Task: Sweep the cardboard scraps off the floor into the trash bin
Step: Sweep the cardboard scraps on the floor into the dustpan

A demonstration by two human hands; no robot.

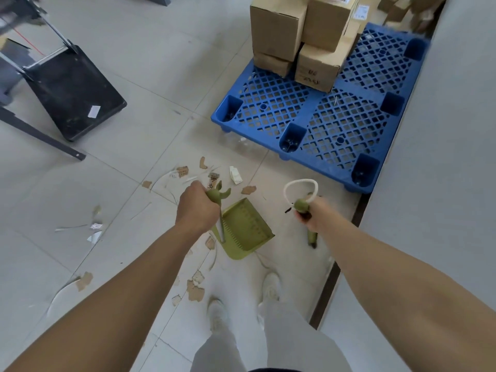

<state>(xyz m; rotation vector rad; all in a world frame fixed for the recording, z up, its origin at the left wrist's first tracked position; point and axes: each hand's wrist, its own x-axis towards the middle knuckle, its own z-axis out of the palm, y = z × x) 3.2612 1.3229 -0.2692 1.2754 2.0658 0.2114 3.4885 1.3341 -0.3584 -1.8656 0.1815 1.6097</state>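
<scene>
Since the cardboard scraps (195, 290) look thin, light and apt to skid, I'd sweep rather than pick them. They lie scattered on the floor (134, 76) from centre frame to lower left. My left grip (197, 208) clasps the dustpan (243, 232) handle and my right grip (311, 214) clasps the broom (300, 205). The dustpan looks empty, and no trash bin shows.

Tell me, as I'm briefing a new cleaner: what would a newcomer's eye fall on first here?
First the bright blue pallet at upper right, with cardboard boxes stacked on its far corner. Then the green dustpan at centre, its handle gripped by the left hand, while the right hand grips a loop-topped broom handle. Torn cardboard scraps lie scattered on the tiles around them.
</scene>
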